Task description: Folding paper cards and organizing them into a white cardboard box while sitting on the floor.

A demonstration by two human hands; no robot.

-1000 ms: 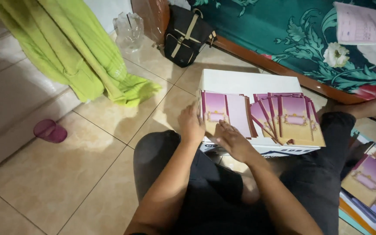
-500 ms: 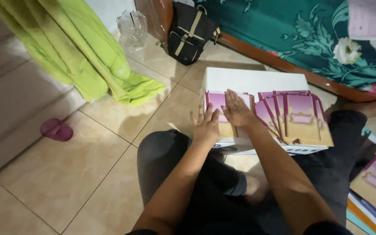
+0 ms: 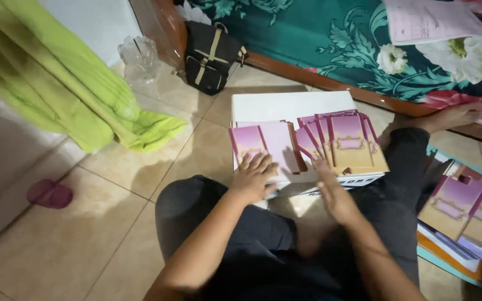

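Two hands (image 3: 291, 184) on purple cards (image 3: 313, 142).

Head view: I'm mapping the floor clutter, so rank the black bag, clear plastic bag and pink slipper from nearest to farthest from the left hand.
From the left hand:
1. Black bag, ahead, by the bed frame.
2. Clear plastic bag, ahead and further left, by the wall.
3. Pink slipper, far left on the tiles.

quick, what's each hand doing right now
Left hand: open, fingers spread flat on the purple cards, holding nothing.
Right hand: open, flat by the fanned cards, holding nothing.
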